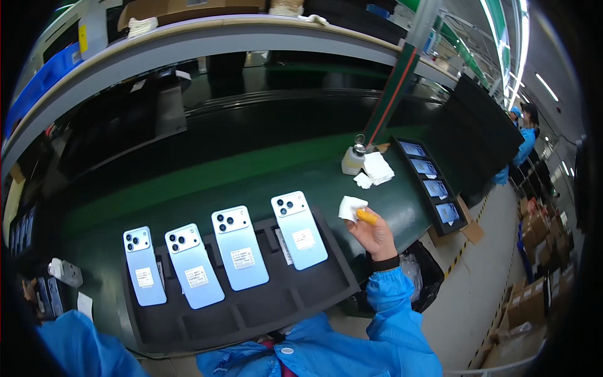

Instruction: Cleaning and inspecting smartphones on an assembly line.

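Note:
My right hand (375, 236), with a yellow finger cot on one finger, pinches a folded white wipe (349, 207) above the bench, right of the tray. My left sleeve (91, 345) reaches toward the lower left. Only a dim bit of my left hand (28, 291) shows at the dark rim, beside some upright blue phones (49, 296); its grip is hidden. In front of me, several light-blue phones (242, 254) lie backs up, with white labels, across a black foam tray (270, 317). The rightmost phone (299, 231) is nearest my right hand.
A pump bottle (353, 160) stands by a stack of white wipes (379, 168). At right, a black tray of lit-screen phones (434, 187) sits below a tall black panel (474, 129). A white bottle (65, 273) is at left. A lined bin (418, 276) stands beside the bench.

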`<state>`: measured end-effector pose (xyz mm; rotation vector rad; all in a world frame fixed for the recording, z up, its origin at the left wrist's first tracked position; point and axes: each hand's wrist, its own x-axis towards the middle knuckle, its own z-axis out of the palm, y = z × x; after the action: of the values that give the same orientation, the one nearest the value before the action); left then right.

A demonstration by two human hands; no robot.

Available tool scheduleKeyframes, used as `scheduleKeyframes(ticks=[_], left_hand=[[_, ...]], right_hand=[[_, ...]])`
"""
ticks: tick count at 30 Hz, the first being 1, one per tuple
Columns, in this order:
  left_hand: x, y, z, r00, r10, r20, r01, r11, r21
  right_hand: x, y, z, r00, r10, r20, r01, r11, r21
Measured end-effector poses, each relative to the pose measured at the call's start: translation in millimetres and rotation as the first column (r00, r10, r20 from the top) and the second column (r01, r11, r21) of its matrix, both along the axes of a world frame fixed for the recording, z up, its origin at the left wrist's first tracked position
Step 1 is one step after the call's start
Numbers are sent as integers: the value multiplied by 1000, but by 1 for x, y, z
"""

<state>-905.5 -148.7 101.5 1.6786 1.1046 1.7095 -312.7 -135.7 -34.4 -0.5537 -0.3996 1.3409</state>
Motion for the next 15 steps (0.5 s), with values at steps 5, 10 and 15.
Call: scheduleKeyframes(ticks=[5, 10, 15], left_hand=[[-5, 8, -9, 1000, 13, -7, -13, 1000, -7], [-9, 13, -9, 1000, 30, 10, -30, 1000, -1], [-20, 7, -12, 999, 31, 24, -31, 999, 20]], right_hand=[[0, 0, 3, 1000, 8, 13, -8, 1000, 20], [-4, 3, 9, 1000, 17, 16, -18, 1000, 26], [-12, -6, 13, 995, -15, 103, 15, 1000, 6]])
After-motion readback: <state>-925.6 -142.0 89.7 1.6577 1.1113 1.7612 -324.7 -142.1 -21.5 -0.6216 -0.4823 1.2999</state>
